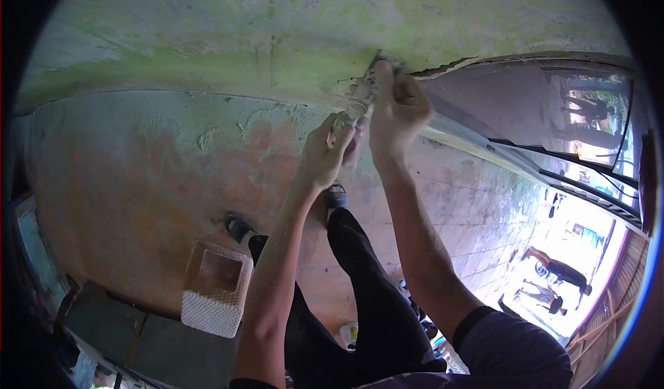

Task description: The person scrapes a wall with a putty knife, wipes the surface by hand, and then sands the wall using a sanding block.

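Both of my hands are raised close to the green wall [277,43], near its cracked, broken lower edge. My left hand [330,147] has its fingers bent round something pale and small that I cannot make out. Just right of it and higher, my right hand [400,105] is closed on a dark, thin tool [377,64] whose tip touches the wall. Rough grey-white plaster [360,95] shows on the wall between the two hands. Blur hides the details of both grips.
A white woven basket-like box [216,313] stands on the floor at lower left, beside a dark bench [173,347]. A dark glossy panel [512,98] lies to the right. People [560,271] stand in the bright opening at far right.
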